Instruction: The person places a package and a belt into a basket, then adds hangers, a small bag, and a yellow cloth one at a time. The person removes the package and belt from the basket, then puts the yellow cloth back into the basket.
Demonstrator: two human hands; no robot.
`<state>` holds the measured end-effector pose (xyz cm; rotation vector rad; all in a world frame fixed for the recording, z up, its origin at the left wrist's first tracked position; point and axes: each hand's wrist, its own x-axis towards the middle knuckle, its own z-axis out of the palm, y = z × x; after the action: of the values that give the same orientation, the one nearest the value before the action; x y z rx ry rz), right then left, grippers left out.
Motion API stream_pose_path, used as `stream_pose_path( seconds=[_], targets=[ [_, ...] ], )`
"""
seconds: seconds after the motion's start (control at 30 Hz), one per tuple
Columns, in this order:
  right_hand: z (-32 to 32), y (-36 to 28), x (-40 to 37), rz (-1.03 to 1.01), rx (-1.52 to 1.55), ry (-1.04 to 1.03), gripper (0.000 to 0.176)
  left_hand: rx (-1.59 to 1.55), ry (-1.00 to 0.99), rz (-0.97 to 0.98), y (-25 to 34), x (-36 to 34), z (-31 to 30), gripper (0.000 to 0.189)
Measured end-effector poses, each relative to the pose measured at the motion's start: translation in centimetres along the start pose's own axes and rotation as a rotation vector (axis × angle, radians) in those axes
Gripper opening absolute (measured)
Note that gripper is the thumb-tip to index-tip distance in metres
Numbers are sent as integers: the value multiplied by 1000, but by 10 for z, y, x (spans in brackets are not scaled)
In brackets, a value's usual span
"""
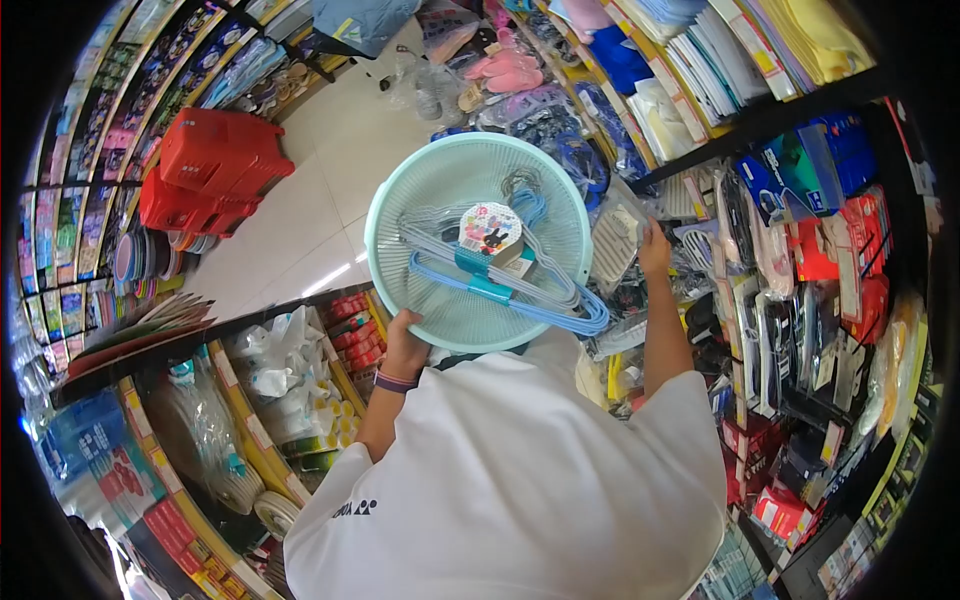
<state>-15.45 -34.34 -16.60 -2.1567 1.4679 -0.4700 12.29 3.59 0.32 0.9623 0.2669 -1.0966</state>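
My left hand (pixel 405 343) is closed on the near-left rim of a pale green plastic basket (pixel 400 190) held in front of my body. Inside the basket lies a bundle of blue clothes hangers (pixel 570 312) with a teal band, its hooks towards the far side. A round printed label (pixel 490 230) sits on the bundle. To the right of the basket, my right hand (pixel 655 250) grips the edge of a grey ridged plastic dish (pixel 615 255), which looks like a soap dish. Part of the right fingers is hidden behind it.
Packed shelves (pixel 790 300) hang with packaged goods on my right. A low shelf (pixel 290 370) with bagged items stands at my left. Red plastic cases (pixel 215 165) rest on the tiled floor (pixel 320 140), and pink slippers (pixel 505 70) lie at the far end.
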Motion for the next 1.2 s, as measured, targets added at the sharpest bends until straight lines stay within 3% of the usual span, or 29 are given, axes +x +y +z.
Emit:
stream_pose_path(
  seconds=[0.1,0.23,0.3,0.33,0.4,0.43,0.5,0.67,0.77,0.9,1.1,1.2],
  targets=[
    [-37,-76,-9,-79,-71,-48,35,-24,-20,23,-3,6,-7,63],
    [-89,-163,-24,-196,-116,169,49,-48,-12,12,-2,7,-10,63],
    [-113,-200,-30,-278,104,547,41,-56,-9,8,-2,10,-14,64],
    [-118,-205,-28,-278,107,551,41,-50,-28,13,-2,11,-15,64],
    [-124,-213,-27,18,649,639,35,-41,-53,17,-2,14,-19,64],
    [-132,-229,-28,16,650,645,35,-36,-73,16,-2,15,-21,64],
    [-141,-266,-34,34,1035,532,36,-29,-102,16,-1,16,-21,64],
    [-143,-267,-44,18,982,584,32,-37,-114,-21,3,20,-25,59],
    [-156,-266,-47,60,1143,766,25,-48,-117,-22,2,23,-30,58],
    [-161,-281,-58,38,1383,662,25,-34,-137,-24,1,31,-36,61],
    [-117,-295,-100,174,1541,62,42,16,-149,-69,7,29,-25,59],
    [-114,-296,-111,278,1528,-5,41,26,-169,-133,11,31,-19,57]
  ],
)
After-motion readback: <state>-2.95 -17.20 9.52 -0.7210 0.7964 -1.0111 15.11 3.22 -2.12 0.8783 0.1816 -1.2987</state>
